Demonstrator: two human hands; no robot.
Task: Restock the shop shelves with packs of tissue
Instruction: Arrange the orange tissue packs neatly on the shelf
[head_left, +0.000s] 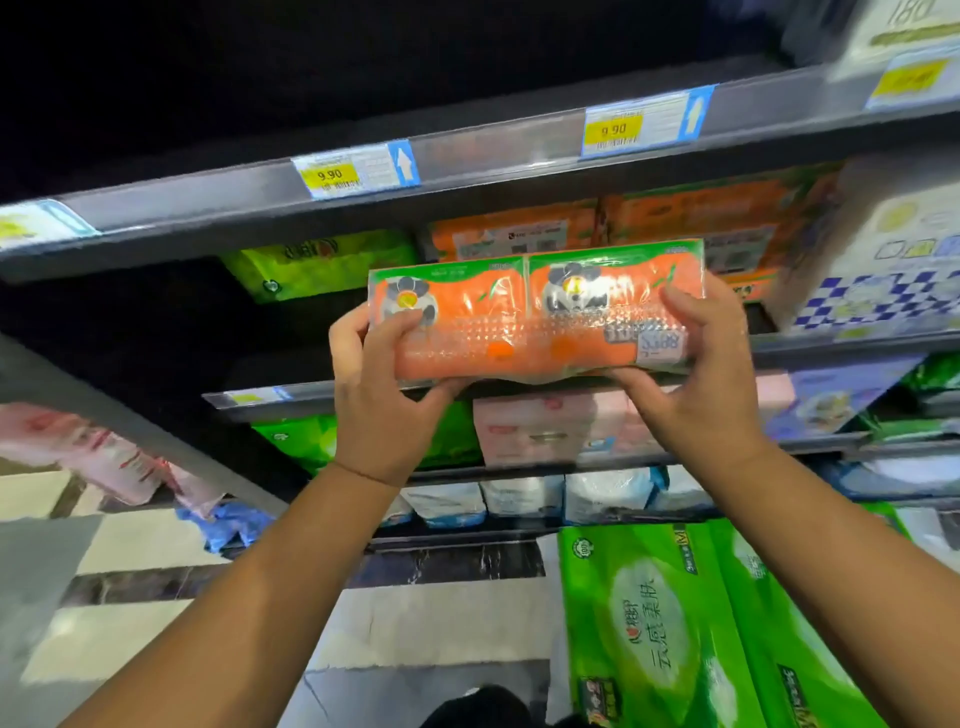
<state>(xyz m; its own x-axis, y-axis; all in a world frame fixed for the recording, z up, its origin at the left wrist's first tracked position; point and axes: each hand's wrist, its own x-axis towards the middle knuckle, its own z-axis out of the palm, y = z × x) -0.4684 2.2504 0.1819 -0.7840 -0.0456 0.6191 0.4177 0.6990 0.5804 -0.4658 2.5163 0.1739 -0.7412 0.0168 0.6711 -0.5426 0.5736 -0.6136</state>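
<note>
Orange tissue pack (535, 317), twin panda print, is held up in the air before the middle shelf bay, roughly level, one hand at each end, not yet on any shelf. Far L of that bay is dark, prob. an open slot; a green pack (322, 262) lies at the back just R of it. L hand (379, 400) clamps the pack's L end, thumb on the front face, fingers curled round behind. R hand (696, 384) grips the R end, digits over the front face, palm underneath. Behind the pack, more orange packs (519, 228) sit stacked under the upper shelf rail (467, 171), & a blue-checked pack (883, 270) stands at far R. Step in hand, I'd say: slot it in w/ the matching orange stock. To do it well: keep it level, lift clear of the shelf lip (280, 399) first, push straight back w/ both hands, print facing out, no squashing the film or knocking neighbours.
</note>
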